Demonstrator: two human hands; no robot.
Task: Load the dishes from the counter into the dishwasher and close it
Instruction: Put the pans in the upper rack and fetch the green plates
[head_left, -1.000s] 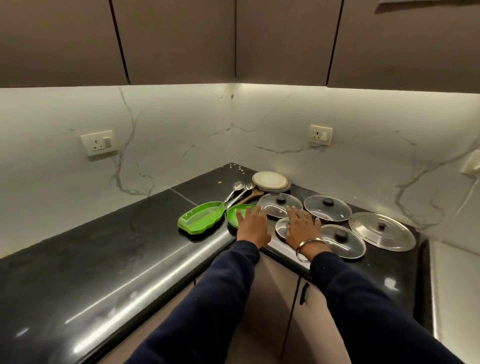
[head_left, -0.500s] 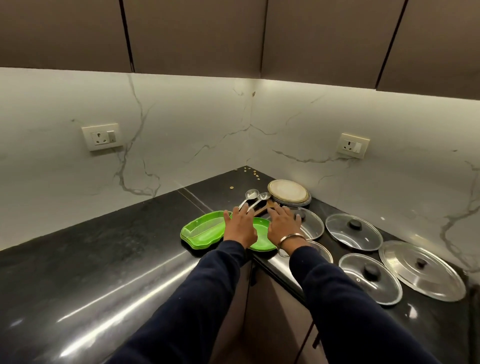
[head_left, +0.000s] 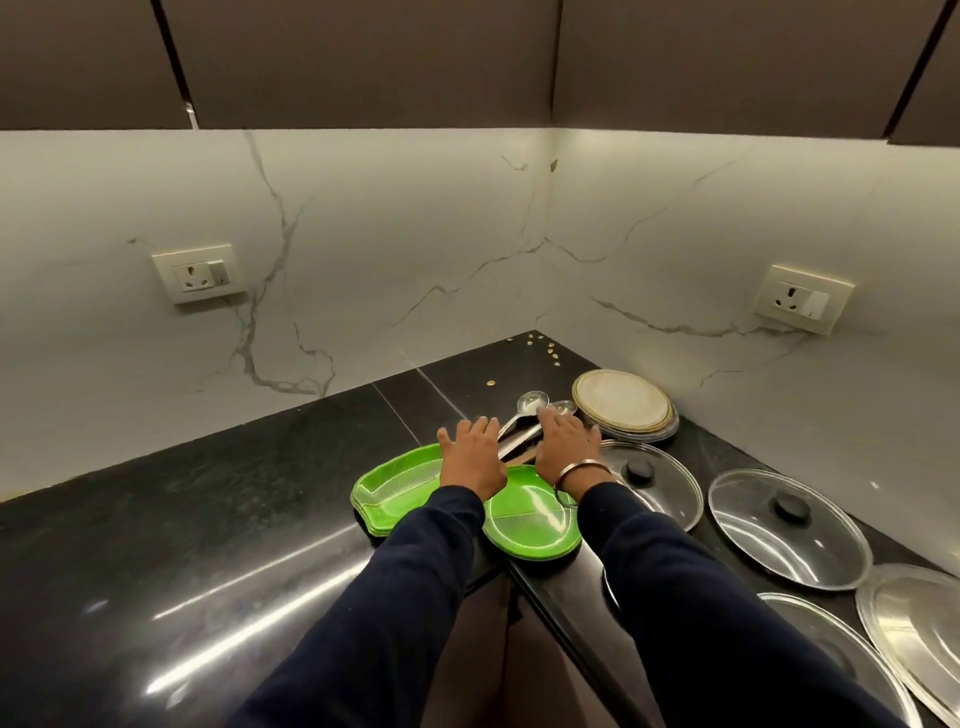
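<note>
glossy black stone counter (head_left: 208, 545), shiny metal spoons (head_left: 531, 404)

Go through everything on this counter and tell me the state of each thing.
Left hand: open, over green trays.
Right hand: open, on the spoons.
Spoons: lying flat.
Green trays: stacked, empty.
Plates: stacked.
Glass lids: knob up, flat on the counter.

The left hand (head_left: 471, 456) lay over the far edge of the green trays (head_left: 400, 486), and its sleeve hid the part between them. The right hand (head_left: 567, 441) covered the handles of the spoons (head_left: 532, 402), so whether its fingers pressed or gripped them could not be told. The right sleeve hid the near rim of one glass lid (head_left: 652, 480). Two lids (head_left: 914, 629) were cut off by the lower right edge. The specks (head_left: 540, 345) in the surface's corner were too small to identify.
</note>
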